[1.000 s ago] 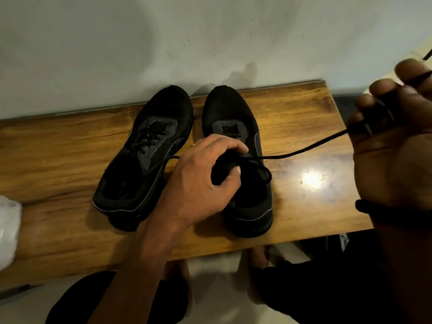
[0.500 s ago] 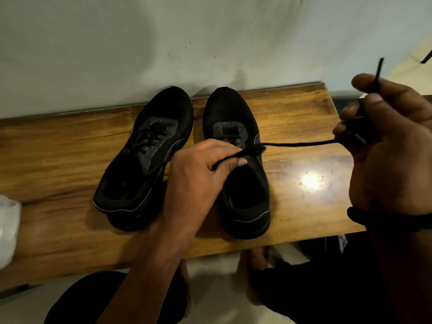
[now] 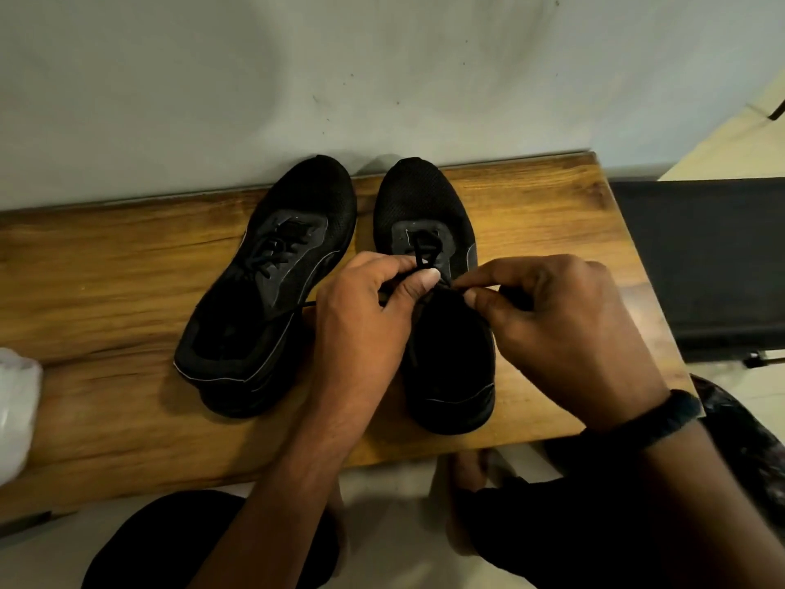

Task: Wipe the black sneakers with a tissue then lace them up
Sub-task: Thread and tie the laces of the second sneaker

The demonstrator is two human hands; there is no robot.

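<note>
Against a pale wall, the wooden worktop (image 3: pixel 127 269) carries both sneakers side by side. Your left hand (image 3: pixel 361 308) and right hand (image 3: pixel 552 316) each pinch the lace (image 3: pixel 422 253) over the tongue of the half-laced sneaker (image 3: pixel 424 197). Neither steadies the shoe, so a hard pull could drag it toward the near edge, or a tip could slip its eyelet. Its toe points at the wall, long axis running away from you; the other sneaker (image 3: pixel 306 206) angles heel-left.

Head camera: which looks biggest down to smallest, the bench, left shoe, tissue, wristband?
1. Bench.
2. Left shoe.
3. Tissue and wristband: unsure, since the tissue is cut off at the edge and the wristband sits nearer the camera.
</note>
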